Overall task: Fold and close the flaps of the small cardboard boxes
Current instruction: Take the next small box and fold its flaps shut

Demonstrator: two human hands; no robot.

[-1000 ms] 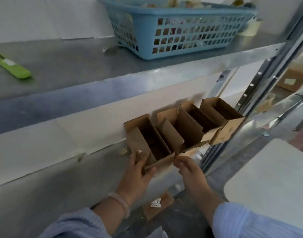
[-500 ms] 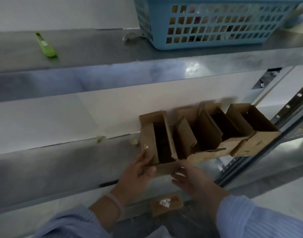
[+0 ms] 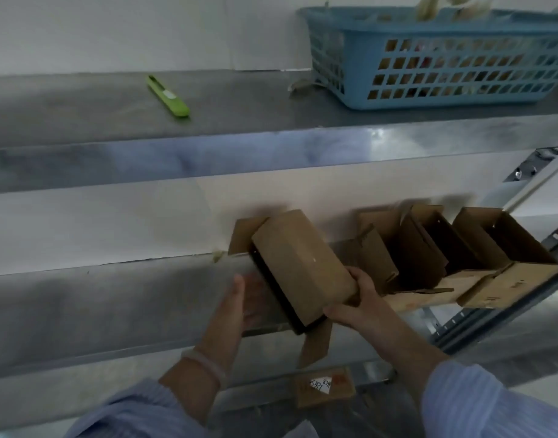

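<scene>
1. Half a second on, the box (image 3: 299,263) that stood upright at the left end of the row of open boxes (image 3: 461,257) is out of line. It now lies tipped on its side just left of the row, with one plain wall facing up, and appears to be held clear of the shelf.
2. The right hand (image 3: 359,301) holds the corner of the box nearest the row. Its fingers (image 3: 358,276) curl over the top wall and the thumb goes underneath, clamped on the cardboard.
3. The left hand (image 3: 240,298) is on the side away from the row, its fingers (image 3: 238,282) straight and slightly apart. The palm is turned toward the dark open mouth, but blur hides whether it touches.
4. One flap (image 3: 243,233) sticks out at the end farthest from the row and a second flap (image 3: 315,346) hangs below the box. Both are unfolded, so closing seems not yet begun.
5. The card looks thin, light and probably empty. It should be stiff along the walls but easy to crush at the open mouth. Best to hold it by the folded corners and press each flap over its crease with flat fingers.
6. Above the row sits a blue basket (image 3: 445,58), and a green cutter (image 3: 168,101) lies up and well to the left of the row.
</scene>
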